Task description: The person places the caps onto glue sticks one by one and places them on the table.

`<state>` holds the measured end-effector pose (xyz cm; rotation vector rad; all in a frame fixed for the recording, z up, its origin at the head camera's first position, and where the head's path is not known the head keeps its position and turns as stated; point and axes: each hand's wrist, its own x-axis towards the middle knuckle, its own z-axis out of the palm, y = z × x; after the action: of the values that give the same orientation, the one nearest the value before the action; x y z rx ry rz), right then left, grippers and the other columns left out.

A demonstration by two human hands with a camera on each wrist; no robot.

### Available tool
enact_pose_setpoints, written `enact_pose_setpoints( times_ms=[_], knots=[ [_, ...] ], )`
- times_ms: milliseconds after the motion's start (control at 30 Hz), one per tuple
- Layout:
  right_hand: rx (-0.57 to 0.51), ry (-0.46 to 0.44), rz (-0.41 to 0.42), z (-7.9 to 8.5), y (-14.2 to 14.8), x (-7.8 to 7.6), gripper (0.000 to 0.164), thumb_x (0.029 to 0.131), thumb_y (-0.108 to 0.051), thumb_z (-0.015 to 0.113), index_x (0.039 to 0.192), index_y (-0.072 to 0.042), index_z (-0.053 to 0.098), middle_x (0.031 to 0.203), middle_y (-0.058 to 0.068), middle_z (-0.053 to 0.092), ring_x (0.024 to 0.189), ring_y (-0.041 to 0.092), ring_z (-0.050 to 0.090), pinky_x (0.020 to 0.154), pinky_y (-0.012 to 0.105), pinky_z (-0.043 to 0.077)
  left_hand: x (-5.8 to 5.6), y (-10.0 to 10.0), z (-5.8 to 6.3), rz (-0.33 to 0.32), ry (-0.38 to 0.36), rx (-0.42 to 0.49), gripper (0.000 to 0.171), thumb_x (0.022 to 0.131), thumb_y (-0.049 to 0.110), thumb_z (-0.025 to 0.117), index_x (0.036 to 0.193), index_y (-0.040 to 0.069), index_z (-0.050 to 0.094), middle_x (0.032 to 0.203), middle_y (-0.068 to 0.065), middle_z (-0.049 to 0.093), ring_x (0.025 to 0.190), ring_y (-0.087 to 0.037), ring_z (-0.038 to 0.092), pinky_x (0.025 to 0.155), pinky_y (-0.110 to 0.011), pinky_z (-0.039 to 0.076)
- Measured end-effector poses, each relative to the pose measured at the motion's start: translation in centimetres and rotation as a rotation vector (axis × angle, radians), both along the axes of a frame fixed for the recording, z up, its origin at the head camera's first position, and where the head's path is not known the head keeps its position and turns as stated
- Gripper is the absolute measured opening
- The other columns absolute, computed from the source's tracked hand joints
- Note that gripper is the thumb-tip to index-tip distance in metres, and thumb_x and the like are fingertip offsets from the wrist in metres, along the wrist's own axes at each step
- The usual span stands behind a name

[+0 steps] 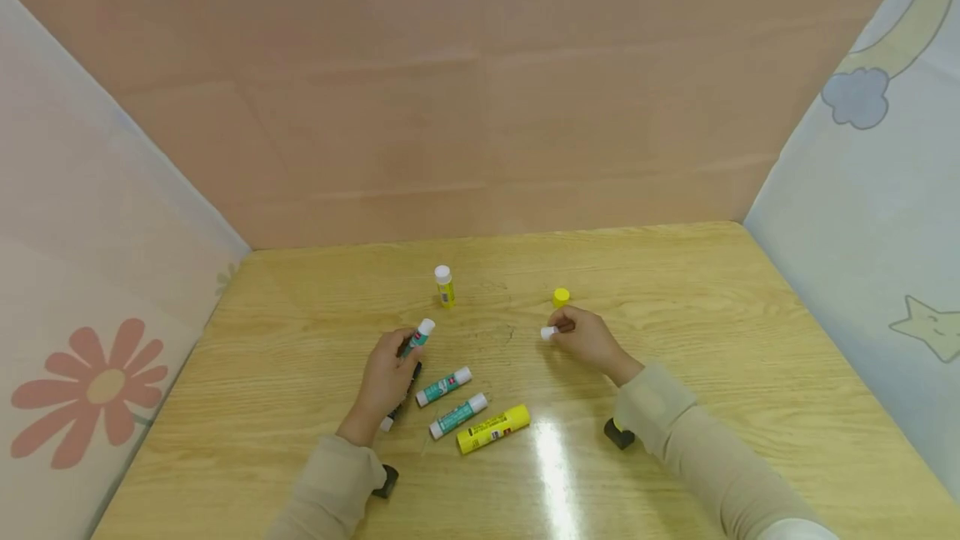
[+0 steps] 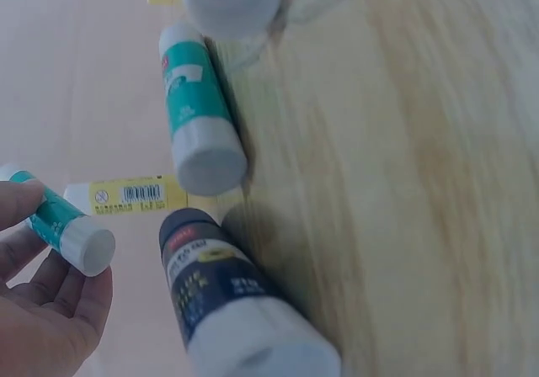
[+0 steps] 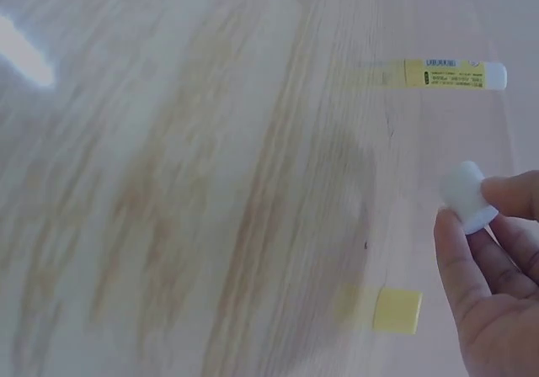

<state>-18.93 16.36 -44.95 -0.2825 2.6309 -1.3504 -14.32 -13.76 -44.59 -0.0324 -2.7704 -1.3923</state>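
My left hand (image 1: pixel 386 377) holds a teal glue stick (image 2: pixel 57 217) with white ends, tilted above the table between thumb and fingers. A small white cap (image 3: pixel 466 197) is pinched in my right hand (image 1: pixel 592 344), raised over the table. Just beyond that hand a yellow cap (image 1: pixel 561 297) stands on the wood. Beside the left hand lies a dark blue glue stick (image 2: pixel 215 280), partly hidden by the hand in the head view. Two more teal glue sticks (image 1: pixel 444 387) and a larger yellow glue stick (image 1: pixel 493 429) lie to its right.
A yellow glue stick with a white top (image 1: pixel 445 286) stands upright farther back on the wooden table (image 1: pixel 675 307). An orange-brown wall panel (image 1: pixel 480 107) closes off the back, and pale printed panels flank both sides. Black straps or mounts sit at both wrists.
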Motion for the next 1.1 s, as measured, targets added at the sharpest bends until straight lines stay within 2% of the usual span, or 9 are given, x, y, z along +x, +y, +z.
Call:
enact_pose_setpoints(
  times_ms=[133,300,500,733,867,1100],
  knots=[
    [-0.023,0.009,0.017,0.2,-0.3,0.1,0.016,0.084,0.001,0.056,0.1,0.005,0.058,0.098,0.018,0.061,0.091,0.028,0.058,0.075,0.034,0.051,0.1,0.4,0.2,-0.018,0.048,-0.04,0.031,0.09,0.008,0.057,0.117,-0.005,0.053,0.109,-0.018,0.055,0.095,-0.025,0.054,0.078,-0.038,0.047],
    [-0.05,0.013,0.039,0.1,-0.5,0.2,0.015,0.084,0.003,0.056,0.099,0.005,0.058,0.098,0.018,0.061,0.091,0.028,0.058,0.076,0.035,0.051,0.3,0.8,0.1,-0.032,0.084,-0.065,0.028,0.088,0.007,0.059,0.113,-0.005,0.057,0.102,-0.015,0.058,0.089,-0.024,0.055,0.073,-0.037,0.047],
    [-0.091,0.005,0.053,0.4,-0.7,0.5,0.015,0.086,-0.001,0.058,0.1,0.004,0.058,0.101,0.019,0.06,0.093,0.029,0.057,0.075,0.035,0.051,0.4,1.2,0.0,-0.045,0.053,-0.068,0.029,0.088,0.009,0.059,0.114,-0.003,0.057,0.105,-0.014,0.059,0.091,-0.024,0.055,0.076,-0.037,0.047],
    [-0.102,0.021,0.049,0.9,-1.3,0.7,0.015,0.085,-0.003,0.06,0.098,0.004,0.059,0.098,0.017,0.061,0.091,0.027,0.058,0.075,0.034,0.051,0.5,1.5,-0.7,-0.079,0.04,-0.052,0.025,0.088,0.008,0.059,0.111,-0.001,0.06,0.097,-0.009,0.059,0.08,-0.016,0.051,0.067,-0.027,0.045],
    [-0.129,-0.002,0.045,0.8,-1.7,0.8,0.014,0.086,-0.003,0.06,0.098,0.004,0.059,0.095,0.016,0.06,0.088,0.025,0.058,0.074,0.034,0.051,0.7,1.6,-0.8,-0.106,0.042,-0.039,0.024,0.088,0.008,0.059,0.111,-0.001,0.06,0.094,-0.008,0.059,0.077,-0.014,0.049,0.063,-0.022,0.043],
    [-0.189,-0.043,0.048,0.8,-2.2,1.0,0.013,0.086,0.002,0.057,0.098,0.005,0.057,0.097,0.017,0.058,0.087,0.023,0.056,0.076,0.04,0.052,0.9,1.9,-1.0,-0.119,0.037,-0.036,0.023,0.088,0.008,0.06,0.11,0.0,0.061,0.095,-0.008,0.06,0.077,-0.014,0.05,0.062,-0.022,0.043]
  ],
)
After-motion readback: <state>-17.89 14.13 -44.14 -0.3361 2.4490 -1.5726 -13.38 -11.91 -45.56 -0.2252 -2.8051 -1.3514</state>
